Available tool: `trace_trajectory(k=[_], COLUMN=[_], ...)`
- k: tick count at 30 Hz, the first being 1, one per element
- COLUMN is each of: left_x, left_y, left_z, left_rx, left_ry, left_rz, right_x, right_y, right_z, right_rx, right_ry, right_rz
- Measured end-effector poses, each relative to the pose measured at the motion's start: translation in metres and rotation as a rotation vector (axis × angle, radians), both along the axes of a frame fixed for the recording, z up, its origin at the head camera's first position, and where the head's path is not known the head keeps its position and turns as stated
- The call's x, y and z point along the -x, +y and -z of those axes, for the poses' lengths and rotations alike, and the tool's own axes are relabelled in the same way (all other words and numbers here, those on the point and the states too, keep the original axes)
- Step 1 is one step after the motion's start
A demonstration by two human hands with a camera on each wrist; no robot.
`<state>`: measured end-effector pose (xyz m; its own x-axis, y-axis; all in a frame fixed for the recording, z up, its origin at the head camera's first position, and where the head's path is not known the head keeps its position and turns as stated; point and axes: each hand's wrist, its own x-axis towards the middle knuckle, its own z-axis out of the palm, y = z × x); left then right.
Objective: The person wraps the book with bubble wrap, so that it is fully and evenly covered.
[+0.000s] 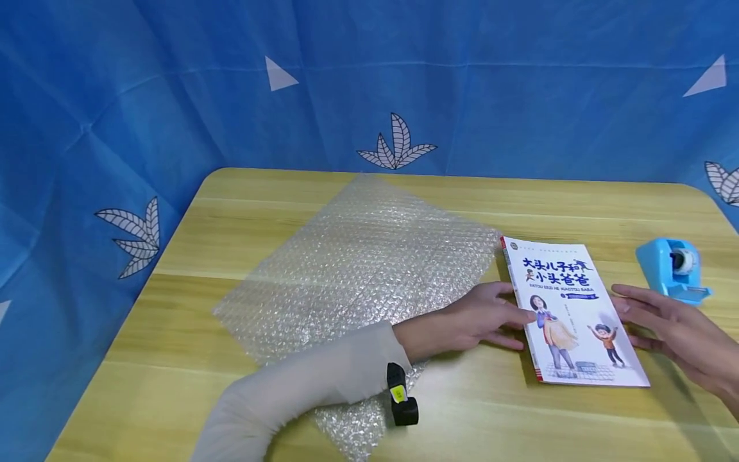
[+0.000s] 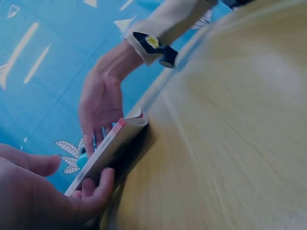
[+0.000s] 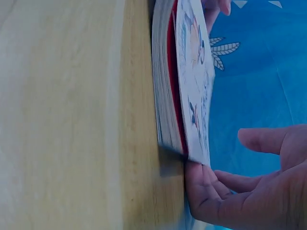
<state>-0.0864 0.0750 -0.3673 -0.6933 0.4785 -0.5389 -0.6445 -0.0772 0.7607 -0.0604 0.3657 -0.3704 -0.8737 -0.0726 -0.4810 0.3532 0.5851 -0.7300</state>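
Observation:
A white paperback book (image 1: 577, 321) with cartoon figures and Chinese lettering lies cover up at the right of the table. At its spine side is my left hand (image 1: 482, 317), fingers touching the lower edge and thumb over the cover. The left wrist view shows that thumb (image 2: 45, 164) apart from the book. My right hand (image 1: 672, 327) is at the opposite edge. In the right wrist view its fingers (image 3: 201, 191) touch the book's edge from below, with the thumb (image 3: 261, 140) raised away from the cover. Part of the fingers is hidden behind the book.
A sheet of clear bubble wrap (image 1: 369, 256) lies flat across the middle of the wooden table (image 1: 190, 359), partly under my left forearm. Beyond the right hand stands a light-blue tape dispenser (image 1: 664, 263). A blue patterned cloth (image 1: 346, 77) hangs behind the table.

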Motion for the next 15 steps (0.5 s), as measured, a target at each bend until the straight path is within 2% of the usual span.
trace_trajectory(k=[3, 7, 12, 15], left_x=[-0.003, -0.006, -0.005, -0.004], left_y=[0.005, 0.011, 0.013, 0.01], left_z=[0.0, -0.001, -0.003, -0.008], left_rx=[0.049, 0.057, 0.017, -0.023], left_ry=[0.078, 0.146, 0.138, 0.132], left_rz=[-0.001, -0.032, -0.058, -0.042], right_x=[-0.001, -0.002, -0.003, -0.002], right_y=[-0.001, -0.004, -0.004, -0.004], right_z=[0.0, 0.0, 0.006, 0.006], right_rx=[0.029, 0.06, 0.099, 0.108], right_ry=[0.005, 0.009, 0.032, 0.032], right_rz=[-0.011, -0.018, -0.017, -0.031])
